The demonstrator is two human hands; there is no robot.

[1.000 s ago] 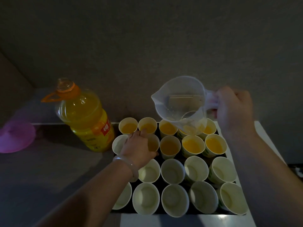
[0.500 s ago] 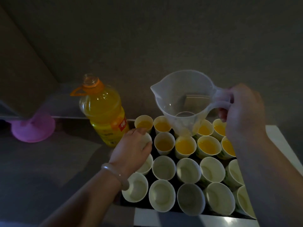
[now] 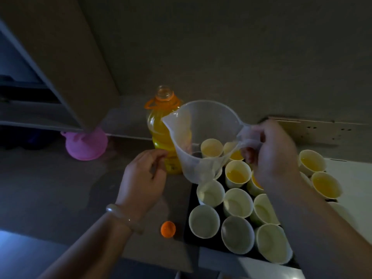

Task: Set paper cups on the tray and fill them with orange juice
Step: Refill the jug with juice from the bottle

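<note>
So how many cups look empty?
6 cups: three in the tray's near row, three just behind them; the arm and jug may hide more.

Black tray [image 3: 192,196] on the right, white paper cups upright in close rows, far cups [image 3: 237,174] filled with orange juice, near cups [image 3: 204,221] empty, uncapped orange juice bottle [image 3: 160,135] upright just left of the tray, clear plastic jug [image 3: 201,125], nearly empty, raised over the far left cups.
</note>
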